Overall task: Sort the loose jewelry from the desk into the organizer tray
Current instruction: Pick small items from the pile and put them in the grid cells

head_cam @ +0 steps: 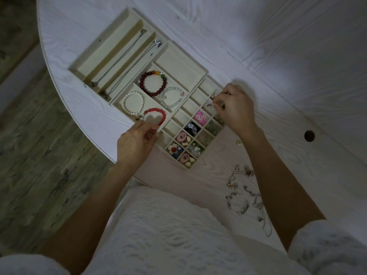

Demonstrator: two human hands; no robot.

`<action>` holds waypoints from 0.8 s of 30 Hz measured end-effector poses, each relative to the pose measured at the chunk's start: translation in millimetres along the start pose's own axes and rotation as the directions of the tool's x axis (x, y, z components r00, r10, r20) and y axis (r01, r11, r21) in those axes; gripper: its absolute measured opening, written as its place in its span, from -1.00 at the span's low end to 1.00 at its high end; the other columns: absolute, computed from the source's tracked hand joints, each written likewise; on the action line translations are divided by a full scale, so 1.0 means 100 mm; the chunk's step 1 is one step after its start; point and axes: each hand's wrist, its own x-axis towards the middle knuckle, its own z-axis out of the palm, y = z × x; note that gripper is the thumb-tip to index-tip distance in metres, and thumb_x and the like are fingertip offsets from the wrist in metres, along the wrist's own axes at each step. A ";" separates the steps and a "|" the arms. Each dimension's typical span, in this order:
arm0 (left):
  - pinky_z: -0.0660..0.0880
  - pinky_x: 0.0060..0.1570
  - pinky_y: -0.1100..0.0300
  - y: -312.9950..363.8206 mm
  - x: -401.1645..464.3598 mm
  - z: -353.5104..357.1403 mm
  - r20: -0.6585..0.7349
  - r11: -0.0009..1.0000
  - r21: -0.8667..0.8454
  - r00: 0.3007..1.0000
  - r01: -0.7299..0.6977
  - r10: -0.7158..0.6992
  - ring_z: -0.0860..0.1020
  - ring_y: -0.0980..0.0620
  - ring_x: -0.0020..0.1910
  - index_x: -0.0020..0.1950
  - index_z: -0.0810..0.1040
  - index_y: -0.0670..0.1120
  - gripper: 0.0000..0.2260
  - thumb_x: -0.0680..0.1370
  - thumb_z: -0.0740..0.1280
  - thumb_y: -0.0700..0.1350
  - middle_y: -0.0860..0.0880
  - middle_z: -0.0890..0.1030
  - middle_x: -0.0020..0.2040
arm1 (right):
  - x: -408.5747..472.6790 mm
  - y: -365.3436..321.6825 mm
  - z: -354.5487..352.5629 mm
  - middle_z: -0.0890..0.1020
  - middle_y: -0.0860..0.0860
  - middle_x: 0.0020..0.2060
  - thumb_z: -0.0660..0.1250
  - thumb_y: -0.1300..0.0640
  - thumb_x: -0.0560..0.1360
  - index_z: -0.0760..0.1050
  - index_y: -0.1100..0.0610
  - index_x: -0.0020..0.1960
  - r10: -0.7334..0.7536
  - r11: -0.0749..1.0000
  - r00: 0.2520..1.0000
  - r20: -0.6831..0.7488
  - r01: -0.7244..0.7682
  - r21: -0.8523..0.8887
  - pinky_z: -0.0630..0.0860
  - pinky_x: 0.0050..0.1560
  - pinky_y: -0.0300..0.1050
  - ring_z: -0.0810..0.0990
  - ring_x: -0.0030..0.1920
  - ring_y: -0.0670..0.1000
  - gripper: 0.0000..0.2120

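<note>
A cream organizer tray [179,63] lies on the white desk, with long slots, wide bracelet sections and a grid of small cells. My left hand [135,142] pinches the near corner of the bracelet section, beside a red bead bracelet [155,118]. My right hand [236,108] hovers over the grid's far cells and pinches a small metal earring [215,96]. Another small metal piece [207,105] lies in a cell just below it. A heap of loose silver jewelry [245,195] lies on the desk to the right, near my right forearm.
The bracelet sections hold a dark red bracelet [154,83], a pearl bracelet [133,103] and a pale green one [171,97]. Two chains [121,58] lie in the long slots. A small gold piece [239,142] and a cable hole [309,135] are on the right. The desk edge curves at left.
</note>
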 end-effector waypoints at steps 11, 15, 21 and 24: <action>0.37 -0.32 0.24 -0.01 0.00 -0.01 -0.003 1.000 -0.001 1.000 -0.026 0.026 0.52 0.05 -0.30 0.03 0.62 -0.06 -0.87 0.49 0.41 -0.13 -0.01 0.60 -0.09 | 0.05 -0.21 0.22 0.61 0.08 -0.07 0.35 0.24 0.49 0.63 0.18 -0.05 0.145 0.974 0.988 0.050 -0.134 -0.180 0.49 -0.15 -0.15 0.55 -0.14 0.00 -0.90; 0.37 -0.33 0.24 -0.02 0.00 0.01 -0.004 1.000 -0.007 1.000 -0.028 0.028 0.51 0.07 -0.30 0.02 0.62 -0.05 -0.87 0.49 0.41 -0.13 0.01 0.60 -0.09 | 0.00 -0.20 0.18 0.61 0.09 -0.02 0.34 0.28 0.48 0.65 0.17 -0.04 0.168 0.986 0.985 0.042 -0.168 0.005 0.48 -0.16 -0.14 0.58 -0.07 0.05 -0.88; 0.44 -0.35 0.19 -0.02 0.00 0.00 -0.010 0.999 -0.024 0.999 -0.033 0.033 0.54 0.01 -0.29 0.01 0.62 -0.06 -0.88 0.48 0.42 -0.14 0.00 0.59 -0.11 | -0.09 -0.22 0.12 0.57 0.09 0.05 0.31 0.20 0.50 0.62 0.17 0.00 0.263 0.965 0.965 -0.004 -0.263 0.015 0.49 -0.17 -0.18 0.58 -0.08 0.05 -0.86; 0.43 -0.34 0.19 -0.03 0.01 0.00 -0.005 0.999 -0.022 0.999 -0.032 0.032 0.55 0.01 -0.29 0.01 0.62 -0.06 -0.88 0.48 0.42 -0.14 0.00 0.59 -0.11 | -0.09 -0.26 0.19 0.58 0.05 0.05 0.30 0.03 0.53 0.64 0.14 -0.05 0.342 0.940 0.940 0.020 -0.341 -0.013 0.49 -0.24 -0.19 0.58 -0.15 0.03 -0.79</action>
